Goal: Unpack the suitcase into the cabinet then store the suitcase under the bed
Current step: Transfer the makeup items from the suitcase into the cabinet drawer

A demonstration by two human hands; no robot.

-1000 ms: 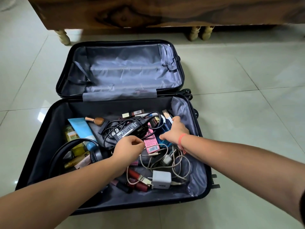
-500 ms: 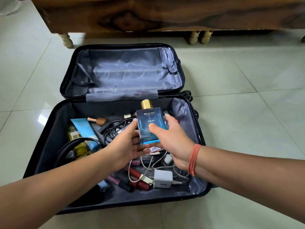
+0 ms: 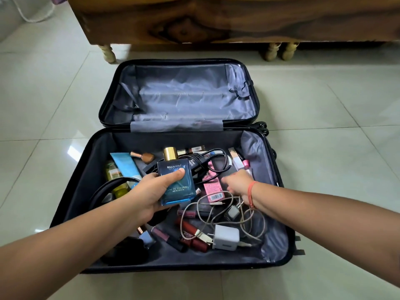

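Observation:
A black suitcase (image 3: 71,198) lies open on the tiled floor, its far half bare. My left hand (image 3: 149,191) grips a blue cologne bottle (image 3: 176,187) with a gold cap above the near half. My right hand (image 3: 237,185) reaches down over a pink box (image 3: 213,187) and white cables (image 3: 246,226); its fingers are hidden from me. Loose in the near half lie a white charger plug (image 3: 226,237), red lipsticks (image 3: 190,231), a blue tube (image 3: 125,165), a yellow bottle (image 3: 112,172), black headphones (image 3: 104,191) and a black power adapter cord (image 3: 214,158).
A wooden bed frame (image 3: 216,20) on turned legs (image 3: 107,53) stands just beyond the suitcase, with a dark gap beneath it. Pale glossy floor tiles (image 3: 335,118) surround the suitcase on all sides.
The cologne bottle came out of the suitcase in my right hand and passed to my left hand. My right hand has let go and dropped back among the items.

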